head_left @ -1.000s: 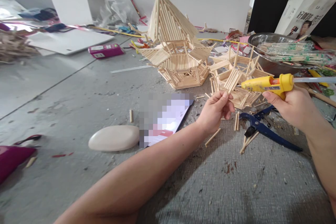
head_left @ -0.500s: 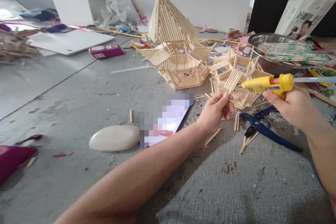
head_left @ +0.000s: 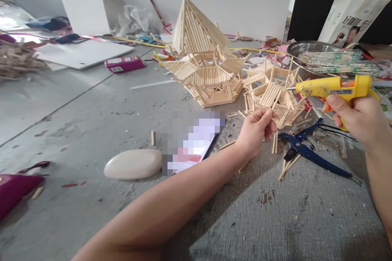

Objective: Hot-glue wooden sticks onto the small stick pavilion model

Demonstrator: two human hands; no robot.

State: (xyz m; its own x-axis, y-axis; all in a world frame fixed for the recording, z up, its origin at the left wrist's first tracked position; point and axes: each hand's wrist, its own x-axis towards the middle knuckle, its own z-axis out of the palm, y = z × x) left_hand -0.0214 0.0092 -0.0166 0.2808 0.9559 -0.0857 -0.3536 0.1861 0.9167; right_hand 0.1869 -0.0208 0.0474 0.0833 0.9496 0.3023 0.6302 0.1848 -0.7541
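My right hand [head_left: 357,114] is wrapped round the grip of a yellow hot glue gun [head_left: 333,86], its nozzle pointing left. In my left hand [head_left: 255,130], thumb and fingers pinch a short wooden stick [head_left: 277,101], tilted up against the small stick-built model [head_left: 289,114]. That model has hexagonal frames, upright posts and slatted panels. Behind it to the left stands a taller stick-built pavilion [head_left: 211,76] with a pointed roof. Below the glue gun lie blue-handled cutting pliers [head_left: 318,159], resting over loose wooden sticks [head_left: 288,168].
A phone [head_left: 199,142] lies left of my left hand, touching a smooth whitish oval object [head_left: 133,164]. At the back right, a metal bowl [head_left: 295,49] holds packaged sticks. A magenta box [head_left: 124,64], a white board [head_left: 82,54] and a tote bag [head_left: 352,12] stand farther off.
My right hand has drawn the glue gun to the right, away from the left hand's fingers. My left hand has shifted slightly right and down, still pinching the stick.
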